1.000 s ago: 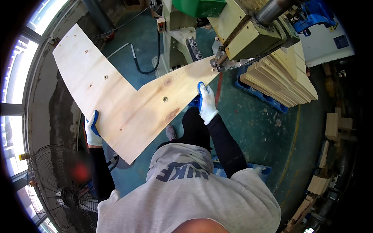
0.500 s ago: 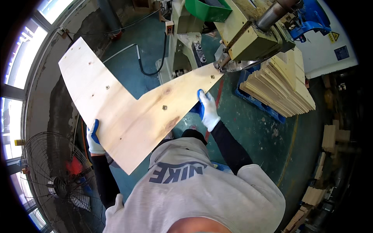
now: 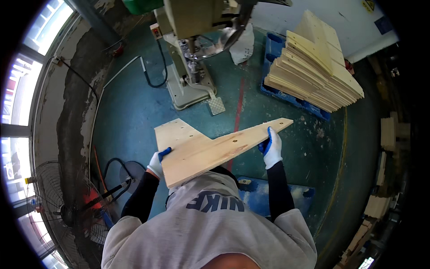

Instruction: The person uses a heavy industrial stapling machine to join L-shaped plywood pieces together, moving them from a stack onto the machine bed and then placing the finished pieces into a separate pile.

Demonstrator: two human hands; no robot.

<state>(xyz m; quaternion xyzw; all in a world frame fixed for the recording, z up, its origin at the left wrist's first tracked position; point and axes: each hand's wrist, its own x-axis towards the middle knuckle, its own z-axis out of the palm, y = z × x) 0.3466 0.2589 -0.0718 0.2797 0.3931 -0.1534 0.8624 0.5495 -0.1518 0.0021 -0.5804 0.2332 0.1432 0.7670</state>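
Observation:
An L-shaped plywood panel (image 3: pixel 204 152) is held in front of my body, its long arm reaching to the right and its short arm pointing away from me. Several small metal inserts dot its upper face. My left hand (image 3: pixel 157 163), in a white and blue work glove, grips its left edge with the thumb on top. Gloved the same way, my right hand (image 3: pixel 271 149) is closed on the near edge of the long arm. The panel is apart from the pedal-operated machine (image 3: pixel 192 58), which stands beyond it.
A tall stack of similar plywood panels (image 3: pixel 313 67) rests on a blue pallet (image 3: pixel 274 43) at the back right. Another blue pallet (image 3: pixel 255 197) lies by my right side. The machine's foot pedal (image 3: pixel 217 106) is ahead. At left stands a wire-caged fan (image 3: pixel 67 210).
Both hands have drawn the panel back from the machine's head and lowered it toward my body, with its face now tilted. The view has shifted, showing the machine's base and pedal.

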